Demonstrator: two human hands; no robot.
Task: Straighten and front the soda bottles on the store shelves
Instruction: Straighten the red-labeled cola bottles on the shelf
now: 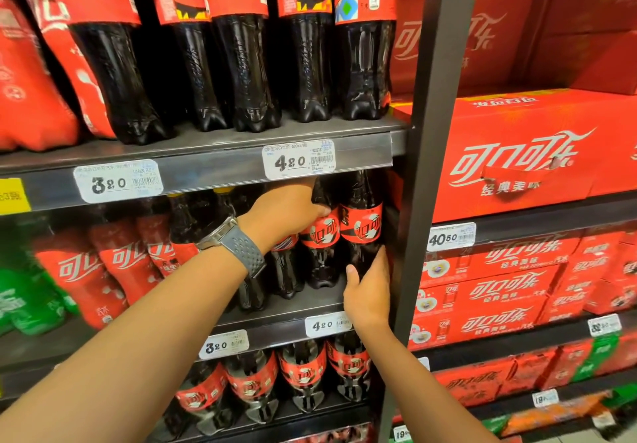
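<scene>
On the middle shelf (pixel 282 311), the left hand (pixel 286 211) grips a cola bottle (pixel 319 234) by its shoulder from 9 o'clock, while the right hand (pixel 368 291) clasps the end bottle (pixel 362 224) low at 5 o'clock; both are probably heavy and slick, so hold them at the waist.

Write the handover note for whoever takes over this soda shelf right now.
Left hand: grips the shoulder of the second bottle from the right on the middle shelf.
Right hand: holds the lower body of the end bottle, beside the upright post.
Done: both labels face out.
Left: both bottles look set back from the shelf's front edge, the bottles further left sit staggered, and several top-shelf bottles show turned labels.
</scene>
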